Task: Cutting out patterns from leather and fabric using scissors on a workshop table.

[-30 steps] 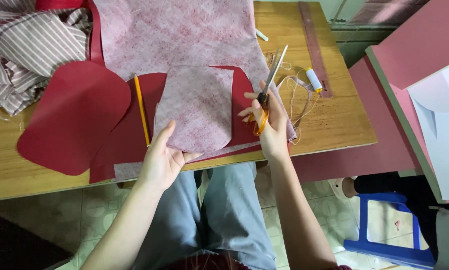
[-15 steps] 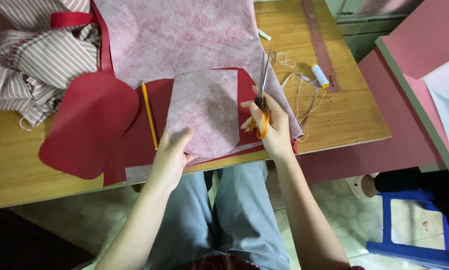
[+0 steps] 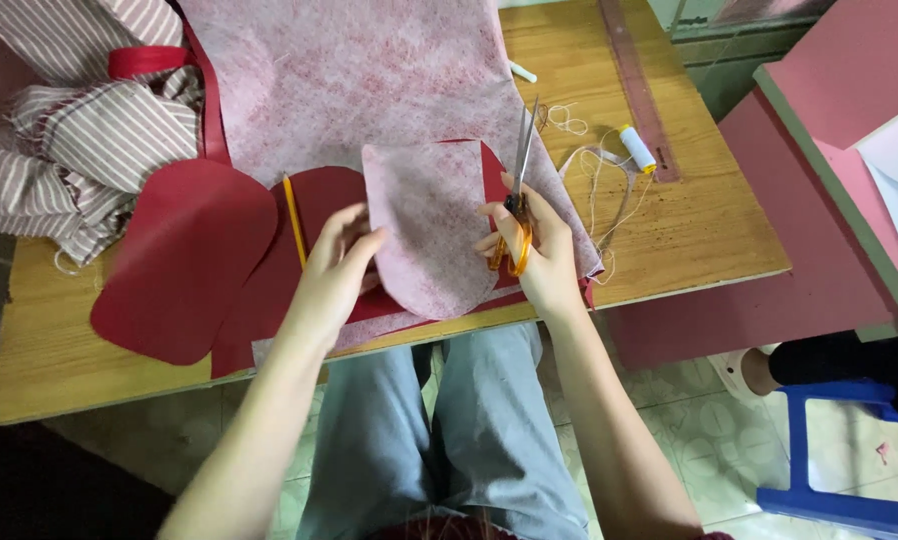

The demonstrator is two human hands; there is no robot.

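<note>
Hands (image 3: pixel 339 265) on rounded fuzzy pink interfacing piece (image 3: pixel 429 235), orange-handled scissors (image 3: pixel 517 200) alongside

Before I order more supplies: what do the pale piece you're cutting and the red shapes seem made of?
Pale piece: likely thin non-woven interfacing, matte with a fibrous mottled look, red faintly showing through. Red shapes: probably faux leather or vinyl, smooth with a slight sheen and clean unfrayed edges.

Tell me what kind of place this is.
Probably a small home sewing or craft workspace. On the wooden table lie cut red pieces and pale interfacing, with a thread spool and striped fabric, while the right hand holds scissors.
</note>
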